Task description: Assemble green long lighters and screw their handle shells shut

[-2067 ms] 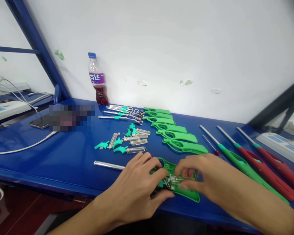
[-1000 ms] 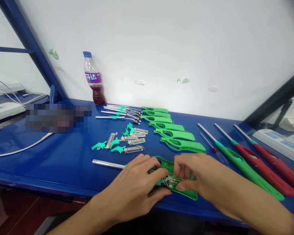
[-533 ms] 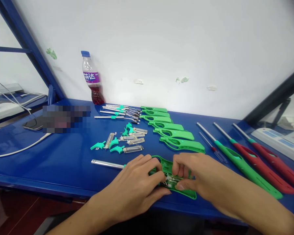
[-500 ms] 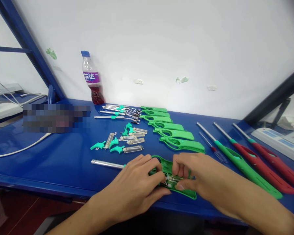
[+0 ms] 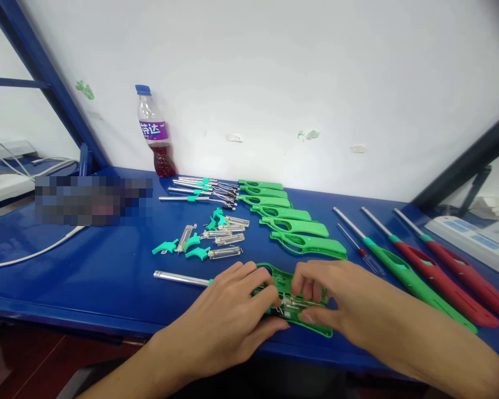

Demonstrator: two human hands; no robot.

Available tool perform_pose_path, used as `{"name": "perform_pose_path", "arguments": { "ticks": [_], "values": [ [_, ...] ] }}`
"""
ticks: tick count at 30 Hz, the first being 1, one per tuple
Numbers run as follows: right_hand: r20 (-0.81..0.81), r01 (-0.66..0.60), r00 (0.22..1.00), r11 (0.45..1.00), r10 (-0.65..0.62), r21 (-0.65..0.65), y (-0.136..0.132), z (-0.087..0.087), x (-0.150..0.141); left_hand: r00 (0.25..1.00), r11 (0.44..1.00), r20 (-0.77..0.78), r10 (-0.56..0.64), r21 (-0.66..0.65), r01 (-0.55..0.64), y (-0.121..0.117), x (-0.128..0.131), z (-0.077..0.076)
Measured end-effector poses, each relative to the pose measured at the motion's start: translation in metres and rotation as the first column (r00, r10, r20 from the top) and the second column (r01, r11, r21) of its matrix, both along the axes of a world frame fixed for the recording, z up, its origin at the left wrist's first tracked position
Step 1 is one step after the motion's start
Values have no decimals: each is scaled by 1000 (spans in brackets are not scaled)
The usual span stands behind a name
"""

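An opened green lighter shell [image 5: 280, 275] lies near the table's front edge, both halves side by side. From its left end sticks out a metal lighter tube [image 5: 181, 277]. My left hand [image 5: 239, 302] is closed over the tube end of the shell, thumb and fingertips beside thin wires and a small black part [image 5: 273, 312]. My right hand [image 5: 336, 288] is closed at the shell's other end, thumb and curled fingers around the clear fuel tank [image 5: 293, 302] inside it. The exact contact under the fingertips is partly hidden.
Behind my hands are several green shells [image 5: 307, 244], teal triggers [image 5: 197, 253], clear tanks [image 5: 225, 252] and wired metal tubes [image 5: 185, 199]. A screwdriver [image 5: 366, 259], a green lighter [image 5: 416, 282] and two red ones [image 5: 443, 285] lie right. A drink bottle [image 5: 153, 136] stands by the wall.
Both hands stay almost in place on the shell. My right thumb and fingers have shifted very slightly over the tank; the view has drifted a little.
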State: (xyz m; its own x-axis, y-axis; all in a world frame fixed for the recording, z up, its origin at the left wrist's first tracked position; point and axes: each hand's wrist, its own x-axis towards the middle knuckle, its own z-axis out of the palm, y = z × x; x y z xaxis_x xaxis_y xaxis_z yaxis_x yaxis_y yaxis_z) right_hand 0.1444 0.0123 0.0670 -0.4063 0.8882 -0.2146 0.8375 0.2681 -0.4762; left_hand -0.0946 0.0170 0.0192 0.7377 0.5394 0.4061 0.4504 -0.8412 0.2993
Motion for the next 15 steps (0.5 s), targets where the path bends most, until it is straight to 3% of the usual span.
{"name": "perform_pose_path", "arguments": {
  "ticks": [15],
  "values": [
    [24,-6,1000,999,7,-32,1,3,-2,1000,999,10,10,-32,-10,-1,1,0]
  ]
}}
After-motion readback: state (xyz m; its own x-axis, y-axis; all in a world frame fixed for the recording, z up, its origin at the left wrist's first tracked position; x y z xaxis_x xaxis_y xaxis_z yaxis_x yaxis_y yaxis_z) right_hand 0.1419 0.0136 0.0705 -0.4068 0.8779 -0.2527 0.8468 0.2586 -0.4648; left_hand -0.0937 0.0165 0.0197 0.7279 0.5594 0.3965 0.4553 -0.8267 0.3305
